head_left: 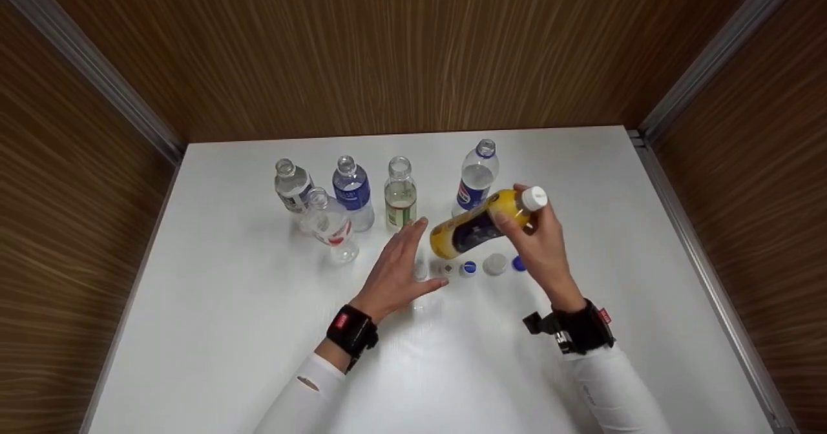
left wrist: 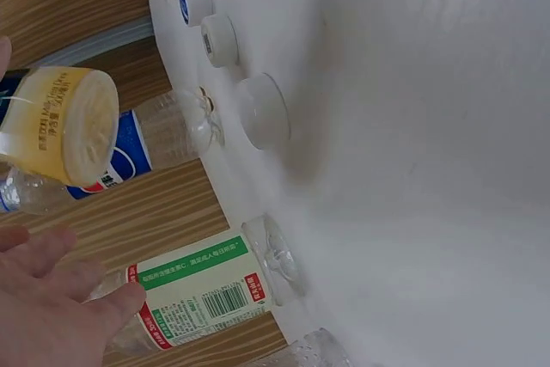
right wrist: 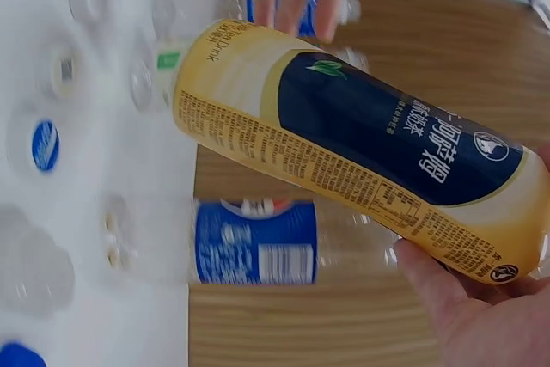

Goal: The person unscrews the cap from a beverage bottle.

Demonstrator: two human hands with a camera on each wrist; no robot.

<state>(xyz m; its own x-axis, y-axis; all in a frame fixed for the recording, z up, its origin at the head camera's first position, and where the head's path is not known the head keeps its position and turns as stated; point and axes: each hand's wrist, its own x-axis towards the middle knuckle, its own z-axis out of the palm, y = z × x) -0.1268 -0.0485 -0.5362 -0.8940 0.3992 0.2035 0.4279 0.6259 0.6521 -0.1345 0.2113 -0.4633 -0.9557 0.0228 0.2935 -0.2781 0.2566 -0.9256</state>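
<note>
My right hand [head_left: 544,253] grips a yellow milk tea bottle [head_left: 478,228] near its neck. The bottle is held above the table, tilted, its white cap [head_left: 534,198] on and pointing up to the right. In the right wrist view its dark blue label [right wrist: 378,126] shows, with the thumb against the side. My left hand [head_left: 393,271] is beside the bottle's base, fingers extended and thumb spread apart, holding nothing. Below the bottle, a row of loose caps lies on the table, among them a blue-and-white cap [head_left: 469,267] and a larger clear-white cap [head_left: 495,264].
An uncapped Pepsi bottle [head_left: 477,179] stands behind the held bottle. Left of it stand a green-labelled bottle [head_left: 400,195], a blue-labelled bottle [head_left: 353,192], a clear bottle [head_left: 294,185] and a red-labelled bottle [head_left: 331,224]. Wood-grain panels [head_left: 400,53] enclose the white table [head_left: 226,330].
</note>
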